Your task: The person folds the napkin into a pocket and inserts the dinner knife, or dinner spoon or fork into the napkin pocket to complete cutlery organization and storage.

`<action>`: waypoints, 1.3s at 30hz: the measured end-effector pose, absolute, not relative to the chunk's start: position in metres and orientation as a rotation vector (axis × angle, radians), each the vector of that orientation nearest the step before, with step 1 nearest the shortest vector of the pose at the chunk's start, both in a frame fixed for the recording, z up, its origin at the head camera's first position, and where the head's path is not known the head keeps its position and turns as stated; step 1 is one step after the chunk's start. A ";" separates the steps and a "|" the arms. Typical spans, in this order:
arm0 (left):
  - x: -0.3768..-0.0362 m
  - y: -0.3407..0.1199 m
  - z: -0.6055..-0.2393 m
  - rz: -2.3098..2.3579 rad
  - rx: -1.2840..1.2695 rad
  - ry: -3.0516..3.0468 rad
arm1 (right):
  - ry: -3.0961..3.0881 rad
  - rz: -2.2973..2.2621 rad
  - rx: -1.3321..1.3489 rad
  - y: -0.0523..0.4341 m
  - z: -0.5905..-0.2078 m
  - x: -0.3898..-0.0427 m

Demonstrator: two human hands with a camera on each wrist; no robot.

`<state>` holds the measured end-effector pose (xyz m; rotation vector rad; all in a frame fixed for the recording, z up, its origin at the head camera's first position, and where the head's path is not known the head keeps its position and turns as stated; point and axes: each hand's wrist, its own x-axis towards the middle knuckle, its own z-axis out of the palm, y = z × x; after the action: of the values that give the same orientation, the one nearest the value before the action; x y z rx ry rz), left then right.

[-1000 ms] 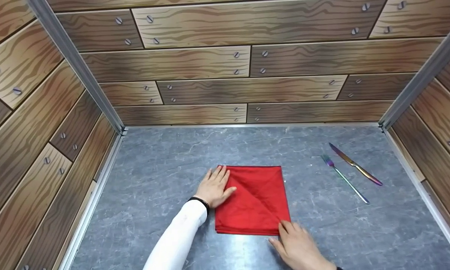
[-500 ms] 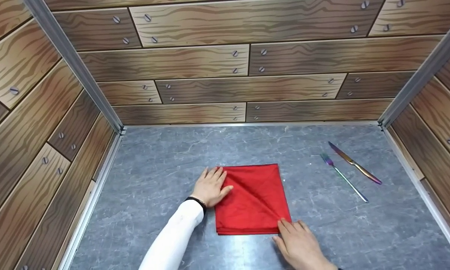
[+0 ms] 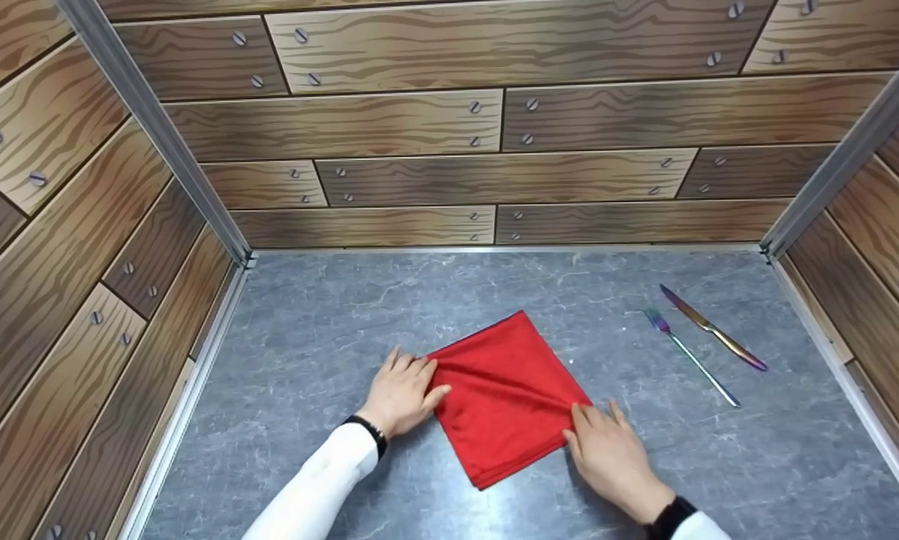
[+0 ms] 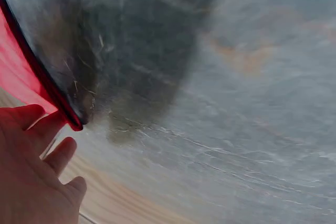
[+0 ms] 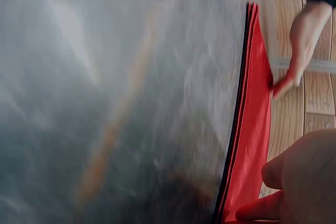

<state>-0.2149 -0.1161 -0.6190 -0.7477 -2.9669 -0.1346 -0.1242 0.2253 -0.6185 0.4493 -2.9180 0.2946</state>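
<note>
A folded red cloth napkin (image 3: 506, 397) lies turned at an angle on the grey marbled surface, a diagonal crease running across it between the two hands. Extended fingers of my left hand (image 3: 401, 394) rest on its left corner, the thumb lying over the cloth. The dark-edged corner shows under those fingertips in the left wrist view. On the right corner, the fingertips of my right hand (image 3: 611, 454) press down, thumb close to the lower edge. Stacked layers of the napkin (image 5: 252, 114) show along one edge in the right wrist view.
A rainbow-coloured fork (image 3: 693, 358) and a matching knife (image 3: 714, 328) lie side by side to the right of the napkin. Wood-plank-patterned walls (image 3: 389, 124) stand at the back and both sides, with metal strips along their corners.
The napkin has turned counterclockwise from nearly square to a diamond-like angle. My left hand has moved toward me and left; my right hand has moved up and right, each staying on its corner.
</note>
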 end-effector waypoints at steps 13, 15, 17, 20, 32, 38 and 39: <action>-0.157 -0.121 -0.610 -0.204 -0.768 -3.052 | -2.916 0.186 0.558 0.233 -0.618 -0.196; -0.149 -0.118 -0.610 -0.201 -0.782 -3.045 | -2.940 0.189 0.543 0.230 -0.616 -0.206; -0.142 -0.115 -0.610 -0.195 -0.801 -3.022 | -2.979 0.202 0.527 0.228 -0.613 -0.216; -0.131 -0.109 -0.610 -0.184 -0.832 -2.979 | -3.052 0.240 0.491 0.223 -0.608 -0.231; -0.106 -0.090 -0.618 -0.146 -1.006 -2.806 | -3.103 0.345 0.465 0.211 -0.607 -0.260; -0.108 -0.090 -0.623 -0.126 -0.979 -2.769 | -3.136 0.391 0.456 0.212 -0.608 -0.267; -0.108 -0.091 -0.623 -0.124 -0.975 -2.771 | -3.141 0.403 0.464 0.212 -0.608 -0.267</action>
<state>-0.1082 -0.0907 -0.6230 -0.9746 -2.7705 -0.1238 -0.2672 0.2119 -0.6081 0.4636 -3.1405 0.4027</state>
